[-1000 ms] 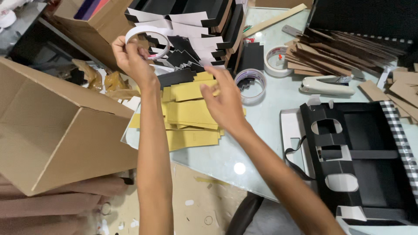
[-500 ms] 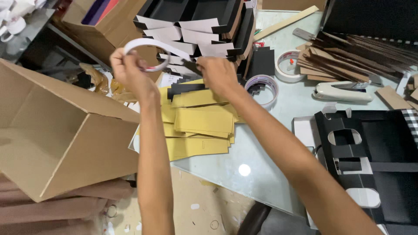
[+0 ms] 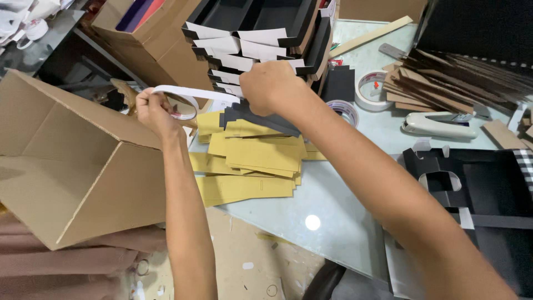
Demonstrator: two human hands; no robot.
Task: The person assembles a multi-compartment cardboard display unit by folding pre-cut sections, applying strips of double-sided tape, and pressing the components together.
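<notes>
My left hand (image 3: 157,113) grips a roll of white tape (image 3: 182,109) just past the table's left edge, above the open cardboard box (image 3: 66,161). A white tape strip (image 3: 191,92) runs from the roll to my right hand (image 3: 270,86), which pinches its far end. The right hand hovers over a small fan of black card pieces (image 3: 261,118) lying on a pile of yellow card pieces (image 3: 252,158). Just behind the right hand stands a stack of black-and-white folded box blanks (image 3: 252,39).
On the glass table (image 3: 333,211) lie two tape rolls (image 3: 371,89) (image 3: 345,111), a white stapler-like tool (image 3: 438,125), brown card strips (image 3: 455,72) and a black box insert (image 3: 477,194) at right. More cardboard boxes (image 3: 150,33) stand at the back left.
My right hand left the yellow pile and moved up to the black pieces, taking the tape end. The strip between roll and right hand is now drawn out longer. My left hand dropped lower.
</notes>
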